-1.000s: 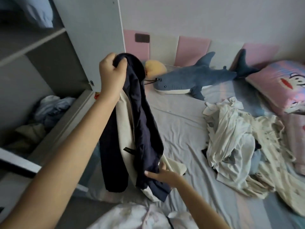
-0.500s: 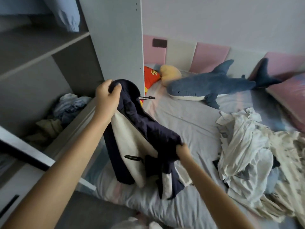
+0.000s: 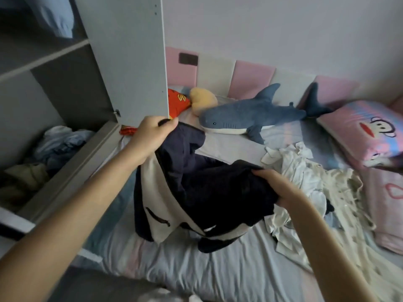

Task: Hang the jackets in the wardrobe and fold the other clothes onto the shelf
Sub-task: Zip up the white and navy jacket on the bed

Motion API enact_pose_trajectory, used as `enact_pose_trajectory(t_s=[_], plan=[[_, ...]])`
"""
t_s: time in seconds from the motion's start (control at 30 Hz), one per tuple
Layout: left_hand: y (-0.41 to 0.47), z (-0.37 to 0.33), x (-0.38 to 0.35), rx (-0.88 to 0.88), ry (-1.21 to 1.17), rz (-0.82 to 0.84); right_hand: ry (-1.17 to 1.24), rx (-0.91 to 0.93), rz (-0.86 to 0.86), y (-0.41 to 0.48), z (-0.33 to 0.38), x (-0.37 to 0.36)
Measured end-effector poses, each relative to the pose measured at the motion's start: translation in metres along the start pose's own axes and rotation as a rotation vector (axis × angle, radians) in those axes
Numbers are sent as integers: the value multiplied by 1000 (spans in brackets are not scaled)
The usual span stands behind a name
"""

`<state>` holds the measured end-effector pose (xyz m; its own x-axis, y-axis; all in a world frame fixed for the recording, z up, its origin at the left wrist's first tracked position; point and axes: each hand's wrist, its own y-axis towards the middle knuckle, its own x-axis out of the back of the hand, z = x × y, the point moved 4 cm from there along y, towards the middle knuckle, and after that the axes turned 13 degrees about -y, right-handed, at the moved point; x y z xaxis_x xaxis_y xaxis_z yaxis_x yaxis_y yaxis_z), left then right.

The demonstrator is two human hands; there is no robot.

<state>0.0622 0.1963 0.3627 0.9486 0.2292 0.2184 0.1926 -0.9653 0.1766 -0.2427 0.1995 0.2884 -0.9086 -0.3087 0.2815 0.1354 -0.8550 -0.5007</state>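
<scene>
Since a second ago the right hand (image 3: 281,186) has swung the lower half of the navy-and-cream jacket (image 3: 207,188) out to the right. The hands are well apart now: left hand (image 3: 152,134) clenched on its top by the wardrobe door (image 3: 130,62), right pinching a bunched fold. It hangs over the bed (image 3: 218,269), hem trailing — that bunched hold may slip, or the hem may snag the pale clothes pile (image 3: 305,171).

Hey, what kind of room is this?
Most likely a bedroom, perhaps a child's: there is a bed with a cartoon pillow and a plush shark, and an open wardrobe stands right beside it.
</scene>
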Motion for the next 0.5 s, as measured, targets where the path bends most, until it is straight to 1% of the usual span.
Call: enact_pose_trajectory(t_s=[0.07, 0.13, 0.2, 0.27, 0.33, 0.43, 0.5], plan=[[14, -47, -1, -86, -175, -57, 83, 108, -7, -23, 41, 20], [27, -96, 0, -232, -297, -142, 200, 224, -43, -39, 87, 40], [45, -129, -2, -353, -342, -212, 298, 248, -114, -38, 119, 64], [67, -142, -7, -428, -285, -291, 301, 222, -175, -26, 142, 85], [104, -142, -19, -460, -182, -305, 246, 213, -291, 0, 161, 114], [167, -116, -53, -411, 42, -246, 205, 223, -479, 55, 174, 153], [203, -89, -67, -319, 141, -250, 208, 282, -576, 91, 176, 173]])
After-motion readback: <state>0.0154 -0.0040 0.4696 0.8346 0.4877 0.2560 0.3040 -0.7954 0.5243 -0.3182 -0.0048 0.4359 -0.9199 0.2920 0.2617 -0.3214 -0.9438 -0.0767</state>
